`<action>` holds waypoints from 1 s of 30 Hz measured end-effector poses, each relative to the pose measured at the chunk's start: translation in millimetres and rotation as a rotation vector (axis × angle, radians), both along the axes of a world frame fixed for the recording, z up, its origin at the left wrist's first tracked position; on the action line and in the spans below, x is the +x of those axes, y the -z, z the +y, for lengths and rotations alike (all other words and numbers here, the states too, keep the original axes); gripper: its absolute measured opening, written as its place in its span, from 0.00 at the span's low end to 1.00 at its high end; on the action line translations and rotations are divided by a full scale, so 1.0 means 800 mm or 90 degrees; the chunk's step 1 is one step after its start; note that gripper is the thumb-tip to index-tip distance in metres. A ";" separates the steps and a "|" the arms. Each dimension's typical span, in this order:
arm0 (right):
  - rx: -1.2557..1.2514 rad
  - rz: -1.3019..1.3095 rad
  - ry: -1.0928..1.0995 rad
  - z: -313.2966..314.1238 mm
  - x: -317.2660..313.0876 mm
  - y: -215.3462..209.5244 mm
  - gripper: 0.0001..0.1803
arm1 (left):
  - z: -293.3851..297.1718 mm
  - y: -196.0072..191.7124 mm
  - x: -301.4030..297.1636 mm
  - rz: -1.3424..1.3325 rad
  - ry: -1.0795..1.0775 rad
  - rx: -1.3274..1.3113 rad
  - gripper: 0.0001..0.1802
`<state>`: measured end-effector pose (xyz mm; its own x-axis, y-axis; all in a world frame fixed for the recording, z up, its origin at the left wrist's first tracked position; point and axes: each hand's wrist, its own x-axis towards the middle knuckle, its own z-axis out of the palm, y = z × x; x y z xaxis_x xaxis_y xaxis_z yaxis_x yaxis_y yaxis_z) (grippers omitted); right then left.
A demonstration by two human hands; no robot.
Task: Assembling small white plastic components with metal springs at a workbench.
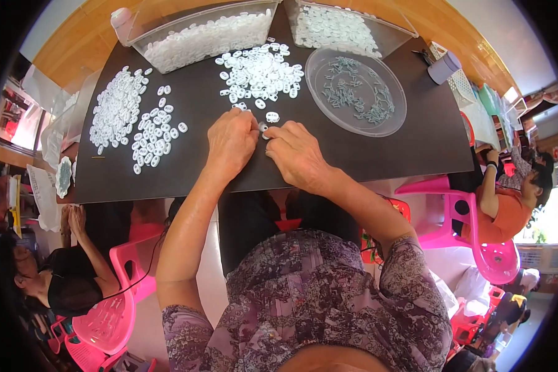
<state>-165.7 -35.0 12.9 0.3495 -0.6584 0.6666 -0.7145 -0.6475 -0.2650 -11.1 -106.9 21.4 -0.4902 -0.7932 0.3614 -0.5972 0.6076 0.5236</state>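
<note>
Both hands meet near the front middle of the dark table. My left hand point(230, 141) is closed, fingertips curled under and mostly hidden. Facing it, my right hand point(296, 154) pinches a small white oval plastic piece point(264, 128) at the gap between the two hands. Just beyond lies another white oval piece with two holes point(272, 116). A loose pile of such white pieces point(263, 71) spreads farther out. To the right, a round clear tray point(381, 73) holds many small grey-green screw-like parts point(341, 94). What my left fingertips grip is too small to make out.
Two clear bins, left point(211, 40) and right point(335, 28), hold white pieces at the back. More pieces lie in a left heap point(118, 105) and a smaller group point(155, 136). A grey-lidded container point(443, 67) stands at right. People sit at both sides, near pink chairs point(440, 211).
</note>
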 end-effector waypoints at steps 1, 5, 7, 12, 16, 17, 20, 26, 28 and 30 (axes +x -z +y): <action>0.002 0.002 0.000 0.001 -0.001 0.001 0.07 | 0.000 0.000 0.000 0.001 -0.001 0.000 0.04; 0.008 -0.010 -0.003 0.004 0.000 -0.003 0.07 | 0.003 -0.002 -0.003 0.023 -0.012 0.011 0.05; 0.018 -0.013 0.000 0.004 0.000 -0.002 0.07 | 0.004 -0.002 -0.005 0.051 -0.016 0.021 0.07; 0.017 -0.037 0.006 0.005 -0.001 -0.003 0.06 | -0.002 0.012 -0.004 0.127 -0.127 -0.127 0.09; 0.025 -0.057 0.014 0.004 -0.001 -0.002 0.06 | -0.009 0.012 -0.007 0.051 -0.116 -0.153 0.09; 0.025 -0.058 0.013 0.003 -0.001 -0.002 0.06 | -0.011 0.012 -0.010 0.006 -0.122 -0.171 0.09; 0.036 -0.064 0.011 0.002 0.001 -0.003 0.06 | -0.019 0.010 -0.019 -0.058 -0.123 -0.186 0.07; 0.042 -0.114 0.015 0.010 -0.002 -0.011 0.05 | -0.023 0.009 -0.024 -0.115 -0.088 -0.233 0.03; 0.016 -0.152 0.047 0.012 -0.003 -0.012 0.05 | -0.021 0.009 -0.023 -0.131 -0.082 -0.270 0.03; 0.027 -0.164 0.057 0.014 -0.007 -0.012 0.05 | -0.015 0.003 -0.019 -0.079 -0.071 -0.292 0.03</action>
<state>-171.1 -23.5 22.6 0.1111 -0.7080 0.6974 -0.6737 -0.5696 -0.4708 -26.1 -119.1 19.3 -0.4727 -0.6161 0.6301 -0.7131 0.6875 0.1372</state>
